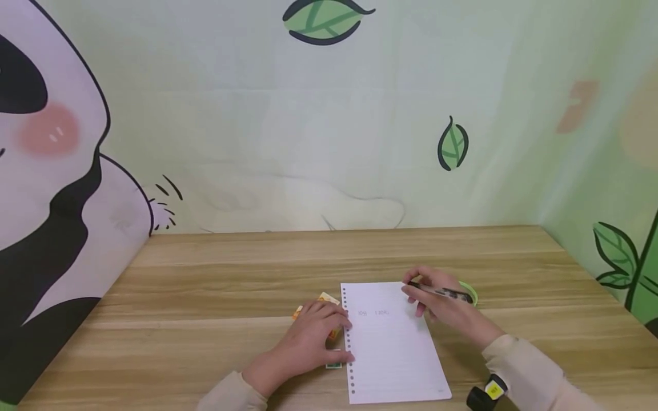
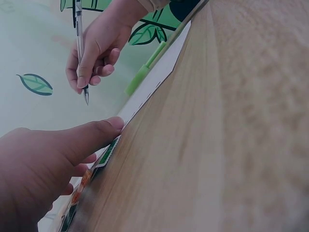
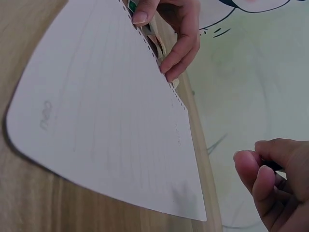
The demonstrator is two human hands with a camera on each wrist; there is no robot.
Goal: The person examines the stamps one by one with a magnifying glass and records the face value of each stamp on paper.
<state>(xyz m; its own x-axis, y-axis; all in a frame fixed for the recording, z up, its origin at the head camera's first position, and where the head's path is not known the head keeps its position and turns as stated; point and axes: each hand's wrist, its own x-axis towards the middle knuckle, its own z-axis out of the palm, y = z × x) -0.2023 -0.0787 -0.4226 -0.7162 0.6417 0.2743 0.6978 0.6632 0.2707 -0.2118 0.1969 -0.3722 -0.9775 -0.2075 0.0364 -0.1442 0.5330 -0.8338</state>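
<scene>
Right sleeve is closest to the head cam, cut off by the bottom edge; black device with a yellow label next to it, also clipped. Left sleeve clipped too.

Paper, a ruled sheet with holes down its left edge, is on the wooden table between the hands. Faint writing near its top, not reliably legible. Printed mark in the bottom right corner, can't read.

Orange-and-white item and green-edged item mostly hidden under the left hand; can't ID either. Bright green object partly behind the right hand, also unidentified.

Left hand: fingers relaxed, spread from thumb, thumb and fingertips touching the holed edge. Nothing gripped.

Right hand: thumb and fingers pinching a pen, over the sheet's top right corner. Left wrist view has the metal tip pointing down, clear of the sheet. Right wrist view shows only a dark sliver of it; rest hidden by fingers.
</scene>
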